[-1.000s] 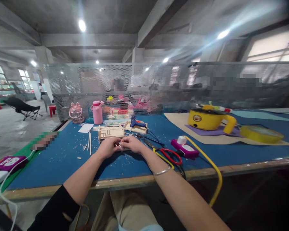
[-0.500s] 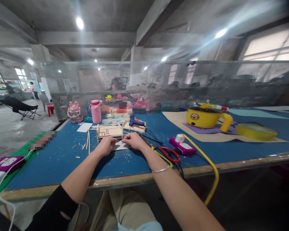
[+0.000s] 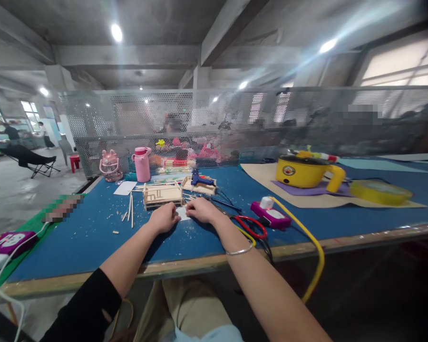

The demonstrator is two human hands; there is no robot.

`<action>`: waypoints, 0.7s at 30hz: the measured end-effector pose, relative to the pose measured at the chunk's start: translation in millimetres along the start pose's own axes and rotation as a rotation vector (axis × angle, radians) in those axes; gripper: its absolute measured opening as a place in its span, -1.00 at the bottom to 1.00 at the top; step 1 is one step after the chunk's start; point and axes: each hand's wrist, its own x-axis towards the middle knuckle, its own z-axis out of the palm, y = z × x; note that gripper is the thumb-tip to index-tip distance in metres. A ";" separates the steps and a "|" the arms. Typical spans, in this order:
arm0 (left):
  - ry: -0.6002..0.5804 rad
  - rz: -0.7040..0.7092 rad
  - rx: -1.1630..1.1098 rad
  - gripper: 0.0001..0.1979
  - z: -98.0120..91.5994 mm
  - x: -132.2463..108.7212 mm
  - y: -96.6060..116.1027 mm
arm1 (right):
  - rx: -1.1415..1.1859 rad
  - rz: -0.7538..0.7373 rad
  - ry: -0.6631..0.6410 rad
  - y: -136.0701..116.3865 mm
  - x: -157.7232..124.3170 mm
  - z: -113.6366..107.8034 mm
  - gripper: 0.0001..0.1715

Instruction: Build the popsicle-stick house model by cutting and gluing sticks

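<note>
A small piece of white paper lies low over the blue tabletop between my hands. My left hand has its fingers curled at the paper's left edge. From the right, my right hand pinches the paper's other edge, its fingertips partly hidden. Just beyond them stands a small model built of thin wooden sticks, with stick shapes on its flat panel. Behind it a blue glue gun rests on a second stick-built frame.
Loose wooden sticks and scraps lie left of the model. A pink bottle and a clear pink jug stand behind. To the right are red-handled scissors, a purple power strip and a yellow electric pot.
My left hand has shifted slightly to the right, closer to my right hand, and its fingers are more curled. Less of the white paper shows between them.
</note>
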 end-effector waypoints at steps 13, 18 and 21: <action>-0.075 -0.035 -0.009 -0.78 -4.4 5.7 2.0 | -0.278 -0.031 0.002 -10.3 -1.8 -1.4 -0.75; -0.069 -0.026 -0.015 -0.77 -1.5 7.6 -0.7 | -0.335 -0.070 0.015 -15.6 -3.1 -3.6 -0.75; -0.058 -0.025 -0.016 -0.76 -0.6 7.9 -1.6 | -0.370 -0.086 0.015 -16.8 -2.8 -2.9 -0.73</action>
